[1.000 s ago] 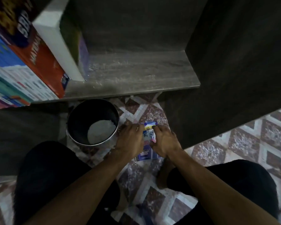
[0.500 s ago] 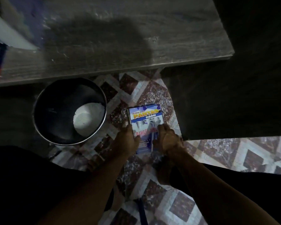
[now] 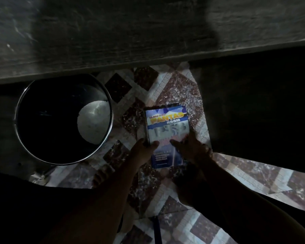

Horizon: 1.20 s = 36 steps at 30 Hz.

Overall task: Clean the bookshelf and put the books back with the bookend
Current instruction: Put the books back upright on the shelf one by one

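A dim view looks straight down from a person's head at their two bare forearms reaching to a book (image 3: 166,127) over a tiled floor (image 3: 174,88). The book is face up, with a blue, white and yellow cover; large yellow letters near its top are partly readable, and the letters "KSSM" sit below them. It lies in the middle of the view, just right of a round bucket (image 3: 48,120) and just left of a dark panel (image 3: 253,106).

Both hands are clamped on the lower half of the book, one on each side, with the cover showing between them. The left hand (image 3: 142,152) grips the left, spine edge, its thumb lying across the cover. The right hand (image 3: 194,148) holds the right edge, with its thumb and fingers spread on the cover. Whether the book rests on the tiles or is raised just above them cannot be told.

The bucket has a shiny metal rim and a very dark inside. In it, against the right-hand wall, sits a pale rounded lump (image 3: 93,124), possibly a cloth; the light is too poor to be sure. Nothing else shows inside.

Across the top of the view runs a grey, wood-grained shelf board (image 3: 113,41), its front edge overhanging the far rim of the bucket. The floor has a pattern of brown diamonds with pale borders. Bare toes of a foot (image 3: 101,175) show below the bucket, beside the left forearm.
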Tool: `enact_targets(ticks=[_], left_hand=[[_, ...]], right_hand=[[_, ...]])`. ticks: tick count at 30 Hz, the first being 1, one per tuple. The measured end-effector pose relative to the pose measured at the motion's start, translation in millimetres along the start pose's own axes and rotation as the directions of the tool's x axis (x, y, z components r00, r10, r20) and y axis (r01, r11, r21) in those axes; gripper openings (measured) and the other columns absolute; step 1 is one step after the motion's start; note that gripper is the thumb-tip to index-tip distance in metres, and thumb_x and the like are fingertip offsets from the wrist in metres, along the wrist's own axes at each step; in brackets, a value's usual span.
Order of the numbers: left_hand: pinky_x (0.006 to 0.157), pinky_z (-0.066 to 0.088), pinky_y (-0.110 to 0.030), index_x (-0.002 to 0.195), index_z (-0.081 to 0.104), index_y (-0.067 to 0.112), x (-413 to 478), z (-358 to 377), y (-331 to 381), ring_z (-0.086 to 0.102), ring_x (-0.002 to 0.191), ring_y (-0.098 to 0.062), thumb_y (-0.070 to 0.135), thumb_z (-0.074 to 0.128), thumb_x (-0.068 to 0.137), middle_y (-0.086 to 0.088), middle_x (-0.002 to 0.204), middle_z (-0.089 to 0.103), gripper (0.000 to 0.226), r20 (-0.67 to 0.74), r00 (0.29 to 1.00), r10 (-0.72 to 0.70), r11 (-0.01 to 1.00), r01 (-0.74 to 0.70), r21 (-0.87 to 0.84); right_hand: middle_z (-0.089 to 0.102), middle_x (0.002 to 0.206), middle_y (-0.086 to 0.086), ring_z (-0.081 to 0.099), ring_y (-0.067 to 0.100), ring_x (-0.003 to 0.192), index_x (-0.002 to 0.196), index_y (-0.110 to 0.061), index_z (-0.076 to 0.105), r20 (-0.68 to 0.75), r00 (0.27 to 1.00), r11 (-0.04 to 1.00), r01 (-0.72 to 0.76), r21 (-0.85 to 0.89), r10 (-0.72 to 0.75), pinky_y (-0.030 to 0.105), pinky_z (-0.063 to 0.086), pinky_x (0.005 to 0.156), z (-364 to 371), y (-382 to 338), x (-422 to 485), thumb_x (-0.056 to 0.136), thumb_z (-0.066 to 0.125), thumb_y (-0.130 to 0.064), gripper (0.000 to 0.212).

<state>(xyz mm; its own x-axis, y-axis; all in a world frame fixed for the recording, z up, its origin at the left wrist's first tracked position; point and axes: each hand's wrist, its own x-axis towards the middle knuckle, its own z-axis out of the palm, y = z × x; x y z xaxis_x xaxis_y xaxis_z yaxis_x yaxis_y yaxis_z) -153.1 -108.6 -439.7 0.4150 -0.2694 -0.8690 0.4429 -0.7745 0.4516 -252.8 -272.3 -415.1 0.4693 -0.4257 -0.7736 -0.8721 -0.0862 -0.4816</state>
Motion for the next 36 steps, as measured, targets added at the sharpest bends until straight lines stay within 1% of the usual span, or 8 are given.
enact_targets(ticks=[6,11,16,19,24,26,29,36], left_hand=[[0.069,0.047,-0.02,0.116,0.06,0.026,5.1,13.7,8.3,0.06,0.085,-0.004,0.037,0.077,0.081,0.009,0.106,0.064,0.041,0.046,0.999,-0.003,0.98,0.012,-0.2],[0.087,0.057,-0.041,0.123,0.061,0.029,28.5,21.0,-5.7,0.067,0.099,-0.019,0.072,0.082,0.038,0.001,0.118,0.069,0.098,0.033,0.997,-0.065,0.967,0.071,-0.244],[0.078,0.055,-0.034,0.126,0.06,0.023,13.2,13.5,10.6,0.065,0.104,-0.022,0.046,0.086,0.066,-0.002,0.121,0.067,0.069,0.124,0.986,-0.109,0.937,0.144,-0.319],[0.092,0.052,-0.043,0.131,0.057,0.023,9.1,11.8,12.0,0.061,0.114,-0.025,0.036,0.081,0.076,-0.004,0.129,0.063,0.062,0.137,0.988,-0.071,0.935,0.114,-0.335],[0.062,0.046,-0.028,0.124,0.061,0.018,8.2,6.3,12.7,0.062,0.088,-0.017,0.034,0.074,0.084,-0.004,0.118,0.066,0.045,0.198,0.977,-0.086,0.929,0.151,-0.339],[0.059,0.045,-0.026,0.118,0.062,0.016,8.9,3.6,11.5,0.062,0.081,-0.014,0.032,0.073,0.085,-0.005,0.113,0.068,0.039,0.221,0.97,-0.099,0.929,0.17,-0.328],[0.077,0.053,-0.036,0.121,0.063,0.013,9.9,2.2,9.2,0.065,0.095,-0.023,0.042,0.081,0.074,-0.011,0.122,0.067,0.058,0.201,0.972,-0.124,0.922,0.187,-0.339],[0.091,0.054,-0.044,0.111,0.07,0.018,7.1,8.7,3.3,0.068,0.103,-0.03,0.045,0.096,0.043,-0.009,0.114,0.071,0.078,0.23,0.971,-0.059,0.831,0.176,-0.528]], right_hand=[[0.062,0.107,-0.007,0.064,0.014,0.1,0.115,-0.027,0.043,0.021,0.999,0.967,0.018,0.256,-0.025,0.044,0.055,0.092,6.3,6.8,4.8,0.086,0.074,-0.018,0.044],[0.063,0.104,-0.013,0.064,0.014,0.103,0.115,-0.025,0.05,0.045,0.998,0.958,0.032,0.287,-0.047,0.039,0.054,0.09,5.1,8.3,8.9,0.084,0.074,-0.01,0.041],[0.065,0.1,-0.004,0.063,0.005,0.087,0.108,-0.019,0.059,0.11,0.994,0.919,-0.04,0.392,-0.004,0.018,0.05,0.064,-1.2,2.3,11.9,0.087,0.07,-0.004,0.029],[0.067,0.097,0.0,0.064,0.009,0.082,0.115,-0.009,0.06,0.161,0.987,0.89,-0.095,0.445,0.025,0.017,0.05,0.058,-4.7,3.2,12.3,0.091,0.066,-0.009,0.025],[0.069,0.102,0.006,0.064,0.024,0.096,0.101,-0.016,0.066,0.207,0.975,0.848,-0.176,0.499,0.081,0.041,0.05,0.092,-9.1,1.2,13.3,0.09,0.067,-0.022,0.013],[0.07,0.105,0.009,0.064,0.029,0.102,0.1,-0.015,0.068,0.228,0.967,0.837,-0.217,0.502,0.114,0.047,0.05,0.097,-9.1,-1.2,13.4,0.078,0.076,-0.035,0.031],[0.07,0.114,0.013,0.063,0.036,0.111,0.107,-0.014,0.071,0.286,0.949,0.815,-0.266,0.514,0.13,0.058,0.047,0.102,-10.2,-1.0,15.1,0.051,0.083,-0.049,0.067],[0.067,0.119,0.016,0.063,0.036,0.105,0.109,-0.012,0.069,0.411,0.903,0.78,-0.344,0.523,0.123,0.055,0.05,0.098,-10.3,8.5,6.6,0.064,0.077,-0.047,0.058]])
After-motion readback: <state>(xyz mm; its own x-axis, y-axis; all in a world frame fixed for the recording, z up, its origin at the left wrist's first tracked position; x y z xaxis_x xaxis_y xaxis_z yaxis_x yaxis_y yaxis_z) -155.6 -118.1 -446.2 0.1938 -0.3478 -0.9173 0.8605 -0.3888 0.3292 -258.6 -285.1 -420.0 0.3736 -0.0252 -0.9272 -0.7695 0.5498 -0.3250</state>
